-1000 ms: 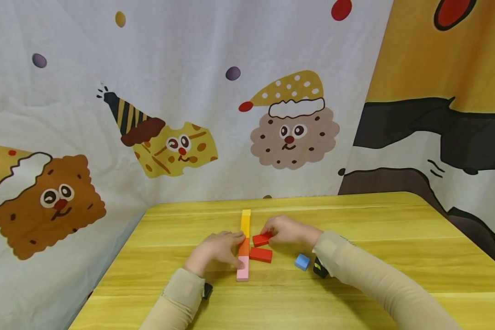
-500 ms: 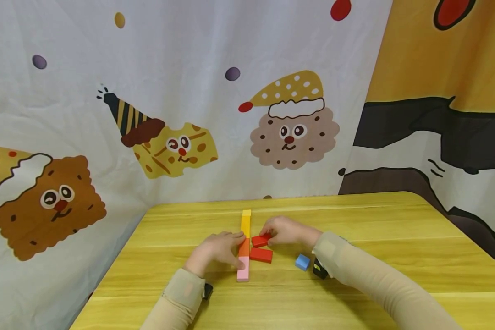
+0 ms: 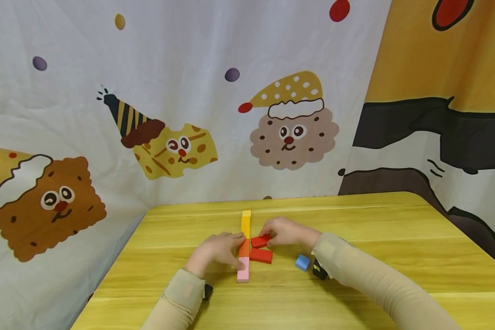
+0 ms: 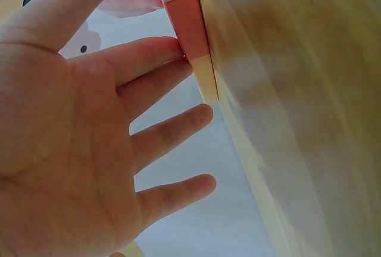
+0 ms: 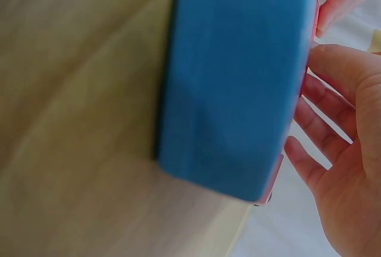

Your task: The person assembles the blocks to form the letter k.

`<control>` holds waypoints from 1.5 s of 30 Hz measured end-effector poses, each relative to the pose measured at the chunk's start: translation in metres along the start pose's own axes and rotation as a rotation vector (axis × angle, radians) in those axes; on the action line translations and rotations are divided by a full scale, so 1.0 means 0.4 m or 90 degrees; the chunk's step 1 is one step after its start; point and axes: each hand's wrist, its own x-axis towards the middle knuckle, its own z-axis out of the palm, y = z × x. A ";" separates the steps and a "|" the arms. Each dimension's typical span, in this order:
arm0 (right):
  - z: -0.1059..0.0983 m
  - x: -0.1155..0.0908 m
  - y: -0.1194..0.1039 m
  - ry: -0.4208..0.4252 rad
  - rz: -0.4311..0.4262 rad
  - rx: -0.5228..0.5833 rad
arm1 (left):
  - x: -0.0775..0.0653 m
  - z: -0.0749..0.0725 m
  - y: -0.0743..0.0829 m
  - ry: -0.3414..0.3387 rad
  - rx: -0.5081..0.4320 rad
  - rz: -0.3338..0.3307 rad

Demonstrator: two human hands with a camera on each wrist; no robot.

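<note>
A straight row of blocks runs away from me in the head view: a pink block (image 3: 243, 274), an orange block (image 3: 244, 250), an amber block (image 3: 245, 227) and a yellow block (image 3: 246, 213) at the far end. My left hand (image 3: 220, 250) rests along its left side, thumb at the pink block and index fingertip by the orange one. The left wrist view shows those fingers (image 4: 164, 138) straight and spread. Right of the row, my right hand (image 3: 286, 230) pinches a red block (image 3: 259, 241), lying at a slant. Another red block (image 3: 261, 255) lies just nearer me, its left end by the row.
A small blue block (image 3: 302, 262) sits on the wooden table (image 3: 354, 220) near the right wrist and looms large in the right wrist view. A black device (image 3: 319, 269) is worn at that wrist. Behind the table hangs a printed cloth (image 3: 214, 55).
The pinched red block has slid slightly left, closer to the row, along with my right hand. My left hand and the row stay as they were.
</note>
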 end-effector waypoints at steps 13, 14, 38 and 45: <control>-0.001 0.000 -0.011 -0.002 0.011 -0.001 | 0.004 0.003 -0.003 0.001 -0.002 0.002; -0.001 0.000 -0.012 -0.002 0.010 -0.002 | 0.005 0.003 -0.003 0.002 -0.001 0.002; 0.000 -0.001 -0.016 0.003 0.000 0.001 | 0.006 0.008 -0.008 -0.002 0.007 0.003; 0.001 -0.002 -0.015 0.003 -0.006 -0.012 | 0.008 0.007 -0.008 -0.003 0.008 0.000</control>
